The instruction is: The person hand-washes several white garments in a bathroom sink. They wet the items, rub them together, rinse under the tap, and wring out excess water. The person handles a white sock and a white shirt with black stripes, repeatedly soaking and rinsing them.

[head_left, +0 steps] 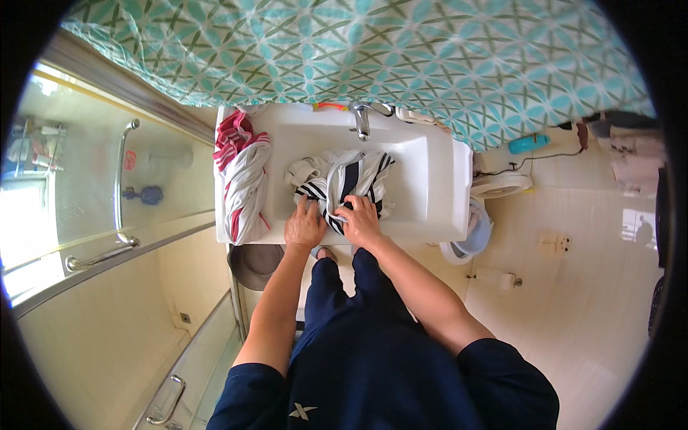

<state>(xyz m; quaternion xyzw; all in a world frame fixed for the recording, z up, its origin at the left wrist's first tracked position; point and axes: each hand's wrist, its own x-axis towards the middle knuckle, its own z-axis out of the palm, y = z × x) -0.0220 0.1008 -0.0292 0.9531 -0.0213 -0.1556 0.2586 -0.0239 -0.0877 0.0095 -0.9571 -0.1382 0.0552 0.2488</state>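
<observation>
A white garment with black stripes lies bunched and partly twisted in the white sink, below the metal faucet. At its near edge my left hand has its fingers curled into the cloth, with the fingertips partly hidden in the folds. Close beside it, my right hand grips a fold of the same garment, fingers bent over a black stripe. On the sink's left ledge rests a second garment, white with red parts, twisted into a long bundle.
A teal patterned curtain hangs across the far side. To the left stands a glass shower panel with a metal handle. A brown basin sits below the sink's left front, and a pale blue bucket is at the right.
</observation>
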